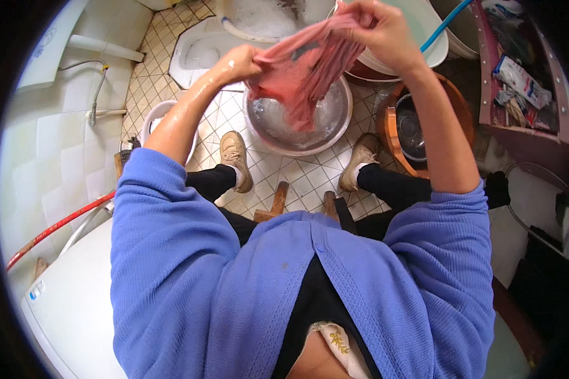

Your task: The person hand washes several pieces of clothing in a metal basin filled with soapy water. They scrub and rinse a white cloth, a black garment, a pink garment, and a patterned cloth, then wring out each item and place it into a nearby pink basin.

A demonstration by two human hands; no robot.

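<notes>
A wet pink garment (308, 71) with a dark print is stretched between my two hands. My left hand (239, 64) grips its left edge and has bits of suds on the wrist. Higher up, my right hand (384, 33) clutches the bunched other end. Below the cloth, on the tiled floor, stands a round metal basin (296, 148) with cloudy, sudsy water. The garment's lower end hangs over the basin; whether it touches the water I cannot tell.
A squat toilet (201, 52) lies ahead on the left, near a foamy tub (265, 16). At right are a pale green tub (431, 42) with a blue hose (445, 24), an orange-brown bucket (391, 128) and a maroon shelf (486, 85). A white bucket (151, 113) stands left.
</notes>
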